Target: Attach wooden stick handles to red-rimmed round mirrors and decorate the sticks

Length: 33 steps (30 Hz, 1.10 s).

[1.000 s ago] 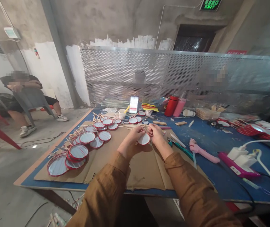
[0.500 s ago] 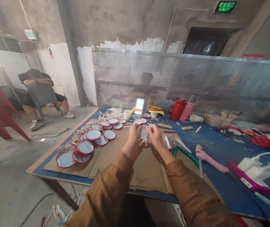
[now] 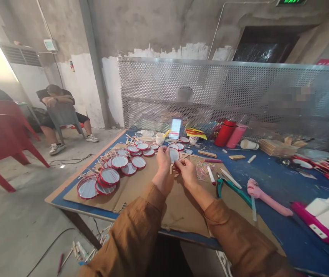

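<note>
While the left hand (image 3: pixel 163 161) grips a red-rimmed round disc (image 3: pixel 174 155) near the middle of the frame, the right hand (image 3: pixel 188 172) pinches small wooden sticks (image 3: pixel 170 168) at the disc's lower edge. Both hands are above a cardboard sheet (image 3: pixel 181 215) on the blue surface (image 3: pixel 268 188), with more red-rimmed discs (image 3: pixel 109 177) clustered toward the lower left.

Blue-topped counter (image 3: pixel 279 181), cardboard sheet (image 3: pixel 181 215) at the near edge
Sheet spreads past the near edge, red-rimmed discs (image 3: pixel 109 177) lying on its left part. Along the far edge: red flask (image 3: pixel 225 133), pink flask (image 3: pixel 236 136), stack of wooden slats (image 3: pixel 271 147). Near the right edge: pink glue gun (image 3: pixel 264 200), magenta power strip (image 3: pixel 311 221).
</note>
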### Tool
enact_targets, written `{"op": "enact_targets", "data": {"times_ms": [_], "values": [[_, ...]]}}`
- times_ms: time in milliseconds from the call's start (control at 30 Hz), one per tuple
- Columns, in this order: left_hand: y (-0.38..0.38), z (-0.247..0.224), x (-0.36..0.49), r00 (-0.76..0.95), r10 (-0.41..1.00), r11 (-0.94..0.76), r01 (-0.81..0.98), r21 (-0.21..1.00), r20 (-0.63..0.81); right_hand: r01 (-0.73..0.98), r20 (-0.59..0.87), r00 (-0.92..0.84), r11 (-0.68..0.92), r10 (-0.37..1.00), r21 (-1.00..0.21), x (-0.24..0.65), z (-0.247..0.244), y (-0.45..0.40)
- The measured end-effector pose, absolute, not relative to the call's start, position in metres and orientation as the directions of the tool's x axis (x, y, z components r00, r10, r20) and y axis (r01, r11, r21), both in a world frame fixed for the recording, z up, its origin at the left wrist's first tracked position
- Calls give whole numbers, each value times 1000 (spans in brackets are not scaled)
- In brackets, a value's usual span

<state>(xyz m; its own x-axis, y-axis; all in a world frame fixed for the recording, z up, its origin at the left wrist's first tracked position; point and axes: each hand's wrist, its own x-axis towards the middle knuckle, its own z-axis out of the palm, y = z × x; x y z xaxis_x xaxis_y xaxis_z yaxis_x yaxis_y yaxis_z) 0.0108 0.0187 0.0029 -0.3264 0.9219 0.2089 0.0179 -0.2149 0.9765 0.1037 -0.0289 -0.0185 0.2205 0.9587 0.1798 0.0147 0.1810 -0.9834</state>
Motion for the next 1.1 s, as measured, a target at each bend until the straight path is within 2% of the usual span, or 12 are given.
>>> {"op": "enact_targets", "data": {"times_ms": [300, 500, 600, 733, 833, 967, 1100], "values": [[19, 4, 11, -327, 919, -214, 57, 975, 221, -89, 142, 283, 174, 948, -981, 107, -19, -24], [36, 4, -15, -430, 863, -288, 15, 958, 266, -117, 5, 265, 38, 964, -992, 113, -18, -26], [47, 3, -31, -443, 849, -312, 22, 950, 289, -117, 41, 301, 80, 953, -990, 117, -13, -24], [45, 6, -29, -340, 879, -353, 8, 936, 334, 0, 214, 287, 223, 934, -975, 118, -5, -23], [31, 12, -15, -200, 910, -372, -5, 928, 364, 71, 285, 231, 276, 930, -959, 115, -1, -26], [9, 20, 2, 36, 933, -354, -109, 929, 359, 49, 266, 224, 262, 938, -964, 118, 2, -27], [-8, 25, 8, 128, 940, -285, -213, 934, 316, 26, 241, 255, 242, 937, -970, 129, 4, -23]]}}
